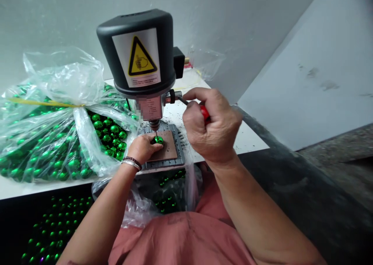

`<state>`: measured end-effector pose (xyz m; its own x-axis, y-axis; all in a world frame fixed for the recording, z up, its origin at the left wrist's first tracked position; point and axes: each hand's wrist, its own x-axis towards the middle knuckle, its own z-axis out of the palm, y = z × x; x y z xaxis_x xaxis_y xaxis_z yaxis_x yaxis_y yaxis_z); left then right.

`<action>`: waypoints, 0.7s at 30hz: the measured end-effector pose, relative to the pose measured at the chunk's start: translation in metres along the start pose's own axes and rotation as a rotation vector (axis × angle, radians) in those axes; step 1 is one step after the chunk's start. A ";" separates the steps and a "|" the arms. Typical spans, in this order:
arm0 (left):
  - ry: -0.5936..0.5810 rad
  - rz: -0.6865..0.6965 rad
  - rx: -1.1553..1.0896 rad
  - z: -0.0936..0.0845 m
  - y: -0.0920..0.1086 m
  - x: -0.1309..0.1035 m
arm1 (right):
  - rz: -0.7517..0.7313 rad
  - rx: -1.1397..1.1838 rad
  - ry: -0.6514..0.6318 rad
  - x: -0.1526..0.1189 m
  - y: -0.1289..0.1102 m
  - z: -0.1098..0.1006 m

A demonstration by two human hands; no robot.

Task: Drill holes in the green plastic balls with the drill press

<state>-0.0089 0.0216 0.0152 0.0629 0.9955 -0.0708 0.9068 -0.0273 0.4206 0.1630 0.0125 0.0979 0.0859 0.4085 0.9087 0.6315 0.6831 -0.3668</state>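
A small bench drill press [140, 59] with a black motor cover stands on the white table. Under its chuck, my left hand [142, 148] grips a shiny green ball [158, 140] on a brown board [166, 146]. The thin drill bit [156, 133] comes down to the top of the ball; whether it has entered cannot be made out. My right hand [212, 121] is closed around the red-knobbed feed lever [205, 114] on the press's right side. The board rests on the grey slotted base [180, 152].
A clear plastic bag [81, 78] full of green balls covers the table's left side. Dark shavings lie around the base. An open plastic bag [140, 206] with green balls hangs below the table edge, and more green balls [58, 226] sit lower left.
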 end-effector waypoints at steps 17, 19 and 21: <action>0.012 0.001 -0.068 -0.002 0.004 -0.007 | -0.081 -0.049 0.078 -0.042 0.014 0.012; 0.019 0.010 -0.069 -0.002 0.004 -0.007 | -0.068 -0.044 0.106 -0.037 0.011 0.012; 0.031 0.001 -0.061 -0.001 0.004 -0.006 | -0.047 -0.033 0.137 -0.021 0.006 0.012</action>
<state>-0.0063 0.0159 0.0179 0.0502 0.9979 -0.0421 0.8796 -0.0242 0.4751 0.1558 0.0152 0.0745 0.1586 0.2880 0.9444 0.6625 0.6782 -0.3181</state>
